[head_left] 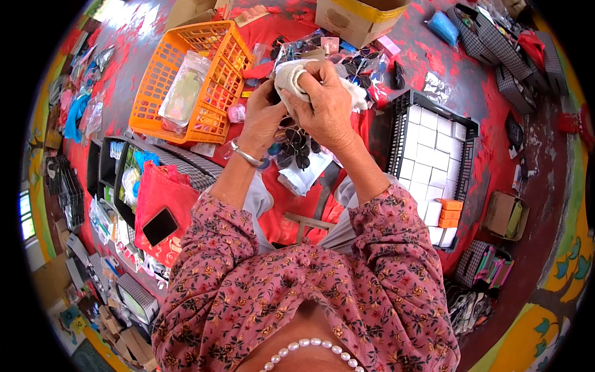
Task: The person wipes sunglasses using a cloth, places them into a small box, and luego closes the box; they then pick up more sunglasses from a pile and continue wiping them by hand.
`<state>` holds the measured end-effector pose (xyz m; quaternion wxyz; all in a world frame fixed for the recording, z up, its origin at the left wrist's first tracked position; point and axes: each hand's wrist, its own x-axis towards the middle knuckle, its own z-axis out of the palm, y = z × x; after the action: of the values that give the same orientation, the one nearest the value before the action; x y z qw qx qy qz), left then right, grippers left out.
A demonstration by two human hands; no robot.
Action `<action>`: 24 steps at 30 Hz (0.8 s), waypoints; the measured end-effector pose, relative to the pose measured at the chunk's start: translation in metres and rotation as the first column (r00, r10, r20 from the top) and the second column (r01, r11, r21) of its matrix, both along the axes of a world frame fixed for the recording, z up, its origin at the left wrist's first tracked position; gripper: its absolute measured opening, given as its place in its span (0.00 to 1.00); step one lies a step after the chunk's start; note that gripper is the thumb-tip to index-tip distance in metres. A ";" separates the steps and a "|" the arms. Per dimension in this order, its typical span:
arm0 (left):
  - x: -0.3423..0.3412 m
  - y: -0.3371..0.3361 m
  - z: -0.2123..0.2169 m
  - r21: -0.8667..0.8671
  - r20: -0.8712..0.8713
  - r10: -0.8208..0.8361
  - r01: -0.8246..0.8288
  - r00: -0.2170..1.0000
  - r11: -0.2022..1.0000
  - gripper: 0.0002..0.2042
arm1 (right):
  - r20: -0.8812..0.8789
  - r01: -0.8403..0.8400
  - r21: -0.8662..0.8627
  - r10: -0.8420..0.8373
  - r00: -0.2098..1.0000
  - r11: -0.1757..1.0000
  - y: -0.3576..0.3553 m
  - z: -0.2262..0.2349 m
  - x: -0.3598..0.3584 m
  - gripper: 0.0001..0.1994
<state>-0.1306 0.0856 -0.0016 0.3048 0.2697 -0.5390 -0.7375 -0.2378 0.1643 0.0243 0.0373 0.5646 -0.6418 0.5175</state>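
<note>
"white cloth (290, 77), bunched up: where is it exactly?"

"far from the body, just left of the middle, raised over a heap of dark sunglasses (299, 147). the right hand (330, 104) grips it from the right, its fingers bent over the folds and its thumb on the near side, so that grip is narrow and full of cloth."

"and the left hand (263, 121)?"

"curled up against the bundle's left side, a silvery bracelet (246, 155) at the wrist. its fingertips are hidden, so i can't tell how tightly it closes, or on what."

"which way does the cloth point?"

"its visible part is a rounded wad, with folds curving from the far side toward the near. the right hand covers one end, so the long axis is hard to settle."

"what else is hard to make out?"

"something dark shows between the cloth and the left hand, too covered to name. right of the right hand sits a whitish piece (354, 94); whether it joins the cloth, i can't say."

"and around them?"

"an orange basket (152, 128) to the left, a black crate (473, 129) of white boxes (427, 149) to the right, and a cardboard box (356, 26) at the far side, cut off by the upper edge."
</note>
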 end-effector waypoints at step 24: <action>-0.001 -0.004 -0.005 0.464 -0.193 0.114 -0.012 0.975 0.886 0.19 | -0.217 0.098 -0.026 -0.101 0.971 0.995 -0.006 -0.020 0.018 0.12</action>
<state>-0.1314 0.0821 -0.0062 0.3124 0.2705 -0.3040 -0.8584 -0.2203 0.1579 0.0044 0.1376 0.5848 -0.6575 0.4548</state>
